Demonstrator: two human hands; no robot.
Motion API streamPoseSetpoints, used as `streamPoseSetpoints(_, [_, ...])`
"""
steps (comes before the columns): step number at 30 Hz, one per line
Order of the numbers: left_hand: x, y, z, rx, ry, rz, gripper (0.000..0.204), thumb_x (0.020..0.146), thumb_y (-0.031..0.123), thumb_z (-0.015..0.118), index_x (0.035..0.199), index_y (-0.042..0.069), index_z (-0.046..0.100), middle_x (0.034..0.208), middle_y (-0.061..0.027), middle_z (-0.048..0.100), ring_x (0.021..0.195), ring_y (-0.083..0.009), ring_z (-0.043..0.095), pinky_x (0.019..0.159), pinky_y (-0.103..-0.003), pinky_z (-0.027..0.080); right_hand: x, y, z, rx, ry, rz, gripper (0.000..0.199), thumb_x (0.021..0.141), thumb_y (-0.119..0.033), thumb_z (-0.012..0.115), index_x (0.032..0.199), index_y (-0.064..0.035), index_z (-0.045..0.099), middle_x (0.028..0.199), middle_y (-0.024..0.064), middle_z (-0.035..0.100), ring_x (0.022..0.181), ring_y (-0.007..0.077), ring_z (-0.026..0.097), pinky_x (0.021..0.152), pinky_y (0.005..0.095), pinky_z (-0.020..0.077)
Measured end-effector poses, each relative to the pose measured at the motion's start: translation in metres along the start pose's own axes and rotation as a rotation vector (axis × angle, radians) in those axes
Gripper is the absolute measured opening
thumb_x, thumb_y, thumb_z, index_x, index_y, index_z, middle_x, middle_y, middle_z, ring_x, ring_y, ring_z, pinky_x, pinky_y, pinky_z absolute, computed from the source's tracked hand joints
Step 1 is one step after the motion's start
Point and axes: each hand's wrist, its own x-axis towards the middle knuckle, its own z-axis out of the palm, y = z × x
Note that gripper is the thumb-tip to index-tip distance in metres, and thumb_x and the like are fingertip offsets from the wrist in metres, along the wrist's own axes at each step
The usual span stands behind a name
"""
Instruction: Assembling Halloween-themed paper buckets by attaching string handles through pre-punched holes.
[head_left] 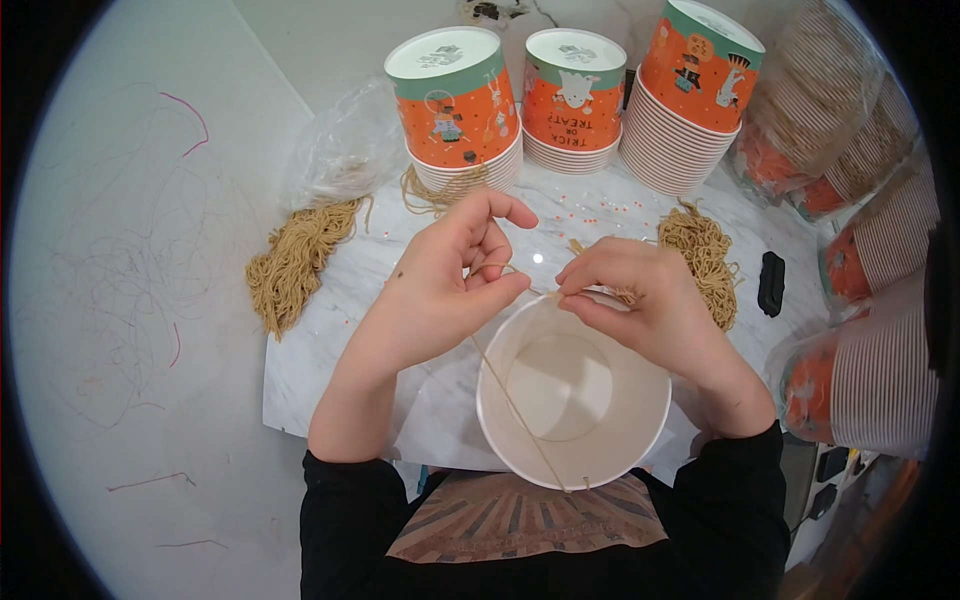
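A white paper bucket (492, 410) stands open side up in front of my body. A thin tan cord (515, 408) runs from its near rim, by two small holes, across the opening to my left hand. My left hand (440, 275) is left of the far rim, with the cord caught in its curled fingers and the forefinger raised and bent. At the far rim my right hand (640, 290) pinches with thumb and fingertips, and a bit of cord shows in its grip. The fingers partly hide the cord there.
Two bundles of tan cord, a left one (300, 262) and a right one (697, 262), flank my hands. Behind are stacks of orange-and-green buckets (455, 118) and crumpled clear plastic (345, 145). A black object (771, 284) lies right, near bagged bucket stacks (885, 370).
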Motion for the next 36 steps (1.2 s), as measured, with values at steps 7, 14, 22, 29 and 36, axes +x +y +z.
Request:
streamPoseSetpoints(7, [-0.007,-0.005,0.004,0.535,0.126,0.100,0.021,0.084,0.007,0.077,0.103,0.002,0.070,0.075,0.0028,0.047,0.066,-0.0062,0.044,0.059,-0.023,0.038,0.004,-0.006,-0.009,0.132,-0.043,0.204,0.010,0.084,-0.010,0.078,0.091,-0.0051,0.073,0.078,0.0002,0.068,0.066,0.0108,0.055,0.060,0.0255,0.0437])
streamPoseSetpoints(14, [-0.005,-0.002,0.007,0.576,0.048,0.100,0.014,0.085,0.011,0.078,0.096,0.006,0.072,0.078,-0.0002,0.056,0.063,-0.0098,0.044,0.057,-0.026,0.038,0.003,0.003,-0.007,0.344,-0.030,0.362,0.012,0.085,-0.012,0.076,0.093,-0.0029,0.074,0.078,-0.0024,0.069,0.068,0.0064,0.051,0.060,0.0245,0.0425])
streamPoseSetpoints(22, [-0.002,0.000,0.014,0.376,0.063,0.089,0.011,0.086,0.009,0.077,0.095,0.006,0.071,0.101,0.0018,0.062,0.060,-0.0023,0.035,0.055,-0.021,0.033,0.001,-0.001,-0.005,0.021,0.064,0.199,0.011,0.085,-0.009,0.073,0.095,-0.0051,0.072,0.080,0.0073,0.068,0.067,0.0187,0.059,0.060,0.0303,0.0484])
streamPoseSetpoints(29, [0.006,-0.006,0.016,0.256,0.024,-0.070,0.010,0.089,0.009,0.076,0.095,0.004,0.070,0.080,0.0085,0.060,0.056,0.0016,0.031,0.051,-0.020,0.027,0.002,-0.004,-0.001,0.009,0.031,0.107,0.008,0.087,-0.005,0.069,0.094,-0.0002,0.067,0.084,0.0108,0.068,0.077,0.0241,0.069,0.066,0.0343,0.0542])
streamPoseSetpoints(36, [0.009,-0.008,0.016,0.169,0.033,-0.069,0.011,0.087,0.005,0.077,0.091,0.003,0.068,0.076,0.0078,0.062,0.057,0.0038,0.032,0.051,-0.018,0.027,0.003,-0.003,0.000,0.072,-0.011,0.139,0.009,0.088,-0.004,0.069,0.095,-0.0003,0.067,0.084,0.0107,0.069,0.079,0.0231,0.071,0.066,0.0338,0.0546])
